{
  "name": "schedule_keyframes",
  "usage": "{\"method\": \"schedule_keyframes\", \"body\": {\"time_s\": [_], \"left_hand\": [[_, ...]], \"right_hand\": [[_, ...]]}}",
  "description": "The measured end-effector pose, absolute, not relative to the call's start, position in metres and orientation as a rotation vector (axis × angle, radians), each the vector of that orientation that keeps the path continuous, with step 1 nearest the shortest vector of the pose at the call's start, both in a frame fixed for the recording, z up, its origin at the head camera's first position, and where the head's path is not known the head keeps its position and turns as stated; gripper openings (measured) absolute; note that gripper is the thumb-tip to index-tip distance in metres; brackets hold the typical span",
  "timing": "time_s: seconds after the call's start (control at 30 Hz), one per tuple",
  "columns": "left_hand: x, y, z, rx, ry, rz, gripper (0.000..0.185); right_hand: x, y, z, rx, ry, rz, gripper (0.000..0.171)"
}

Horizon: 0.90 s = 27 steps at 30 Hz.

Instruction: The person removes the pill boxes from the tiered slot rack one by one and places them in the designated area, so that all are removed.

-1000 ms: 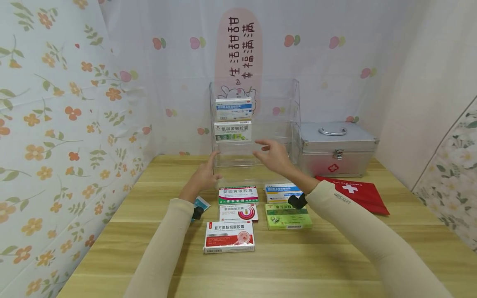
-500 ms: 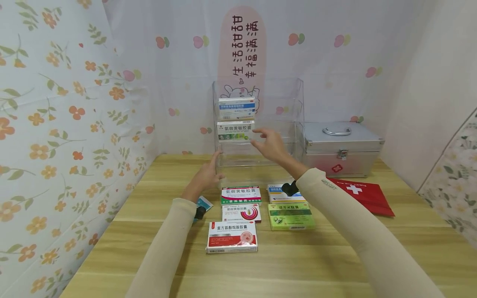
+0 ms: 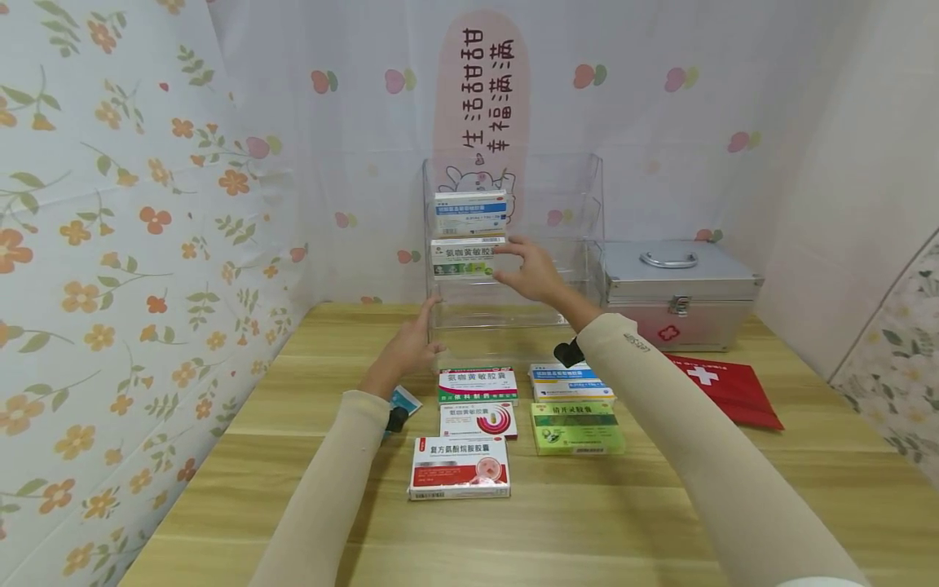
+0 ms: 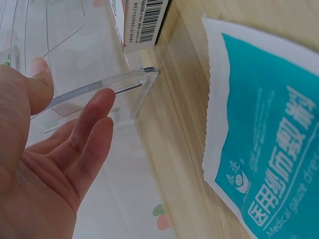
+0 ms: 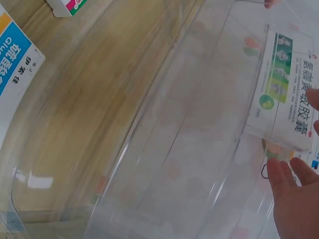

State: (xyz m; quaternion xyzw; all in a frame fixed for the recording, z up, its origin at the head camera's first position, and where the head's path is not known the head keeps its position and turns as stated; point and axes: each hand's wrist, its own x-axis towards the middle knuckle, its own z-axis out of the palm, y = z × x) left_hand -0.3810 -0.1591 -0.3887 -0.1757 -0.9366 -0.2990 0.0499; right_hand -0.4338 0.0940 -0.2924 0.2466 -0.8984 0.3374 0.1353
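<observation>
Since a second ago my right hand (image 3: 534,273) has risen from the bottom tier of the clear acrylic rack (image 3: 579,236) to the middle one, and its fingertips (image 5: 311,97) now sit at the right end of the green-and-white medicine box (image 3: 468,258) there. That grip is loose and open, fingers nearly straight; I cannot tell whether they press the card or only brush it. The box is a flat, matt cardboard rectangle with sharp corners, a white face with dark Chinese print above a green leafy band, standing upright on its long edge in the left half of the middle tier. Above it, in the top tier, stands a like box with a blue stripe (image 3: 470,213).

My left hand (image 3: 411,346) has stayed put, open and holding nothing, fingers relaxed against the rack's lower left front corner (image 4: 144,79), where the glossy, see-through plastic bends into a rounded lip.

On the pale wood-grain worktop (image 3: 660,505) in front of the rack lie five more flat cartons; the nearest is red and white (image 3: 459,467). A teal gauze packet (image 4: 269,134) with a crimped white edge lies by my left wrist. To the right stand a ribbed silver metal case (image 3: 678,289) and a flat red pouch with a white cross (image 3: 722,387).
</observation>
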Motion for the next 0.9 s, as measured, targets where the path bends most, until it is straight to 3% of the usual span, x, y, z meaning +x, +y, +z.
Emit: {"method": "schedule_keyframes", "body": {"time_s": [0.3, 0.9], "left_hand": [[-0.380, -0.159, -0.389, -0.528, -2.858, -0.920, 0.086], [-0.381, -0.160, -0.389, -0.519, -2.857, -0.920, 0.087]], "right_hand": [[-0.438, 0.095, -0.294, 0.757, -2.625, 1.082, 0.049], [-0.441, 0.085, -0.298, 0.683, -2.546, 1.314, 0.036]]}}
